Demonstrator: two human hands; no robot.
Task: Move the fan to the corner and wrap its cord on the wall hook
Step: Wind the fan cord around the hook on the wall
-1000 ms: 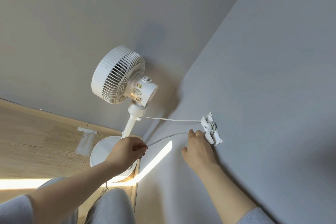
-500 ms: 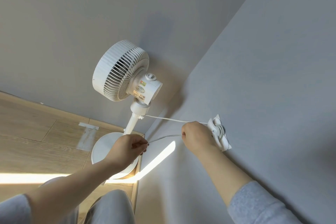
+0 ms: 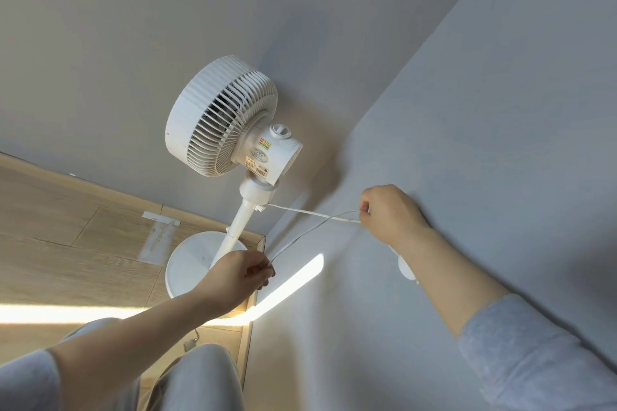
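Observation:
The white pedestal fan (image 3: pixel 223 117) stands in the room's corner on its round base (image 3: pixel 190 260). A thin white cord (image 3: pixel 300 212) runs from the fan's neck to the right wall. My right hand (image 3: pixel 389 212) pinches a loop of that cord against the wall, above the white wall hook (image 3: pixel 405 269), which my forearm mostly hides. My left hand (image 3: pixel 242 272) grips the cord lower down, in front of the fan's base. The cord's plug end (image 3: pixel 190 344) hangs near my knee.
Two grey walls meet behind the fan. The wooden floor (image 3: pixel 66 233) with a tape patch (image 3: pixel 157 237) lies to the left. A sunlit stripe crosses the floor and the right wall. My knees in grey trousers (image 3: pixel 197 380) are at the bottom.
My right hand has left the hook and moved up and away along the wall, pulling a loop of cord with it. My forearm now covers the hook. My left hand keeps its grip.

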